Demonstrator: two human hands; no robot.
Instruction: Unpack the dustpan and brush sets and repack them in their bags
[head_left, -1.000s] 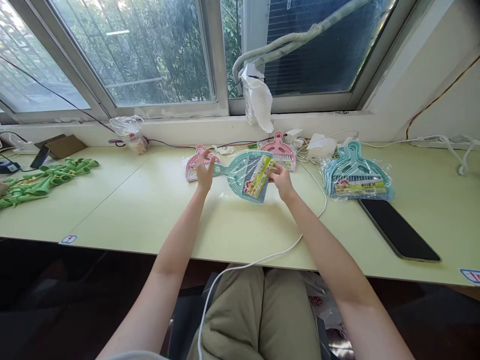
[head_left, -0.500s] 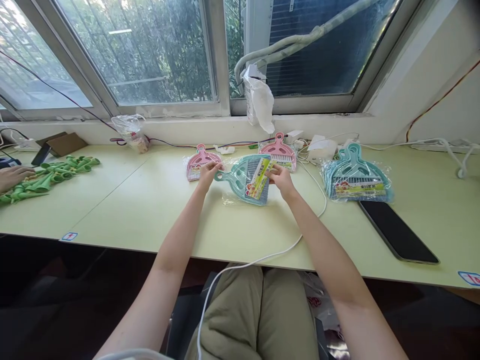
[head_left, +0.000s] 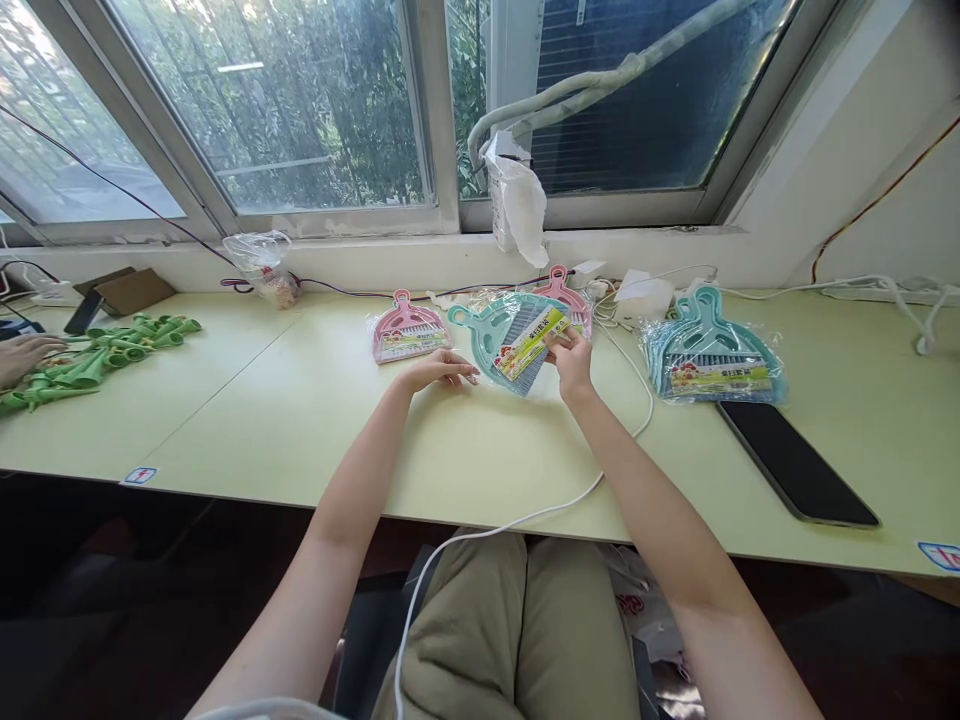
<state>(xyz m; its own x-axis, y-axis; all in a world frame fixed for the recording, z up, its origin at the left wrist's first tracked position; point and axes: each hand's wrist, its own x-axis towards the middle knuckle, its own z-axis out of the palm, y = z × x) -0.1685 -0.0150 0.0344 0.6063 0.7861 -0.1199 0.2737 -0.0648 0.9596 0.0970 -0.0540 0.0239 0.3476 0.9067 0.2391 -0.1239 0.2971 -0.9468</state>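
My right hand (head_left: 570,360) grips the label side of a small dustpan-and-brush set (head_left: 491,335) in clear wrap. The set has a mint-green pan, a grey-bristled brush and a yellow label, and it tilts above the table with its handle up to the left. My left hand (head_left: 439,370) is beside the lower left edge of the wrap, fingers stretched and slightly bent, off the handle. Behind stand a pink set (head_left: 409,330) and another pink set (head_left: 564,285), the latter partly hidden. A stack of mint-green sets (head_left: 709,345) lies to the right.
A black phone (head_left: 799,462) lies by the stack. A white cable (head_left: 551,508) crosses the table (head_left: 247,430) and hangs over its front edge. At the left, another person's hand (head_left: 26,358) rests by green plastic pieces (head_left: 97,365). A clear bag (head_left: 266,268) stands near the window.
My left hand has let go of the green handle and moved down to the wrap's lower edge. The set has tilted, its handle rising, still in my right hand.
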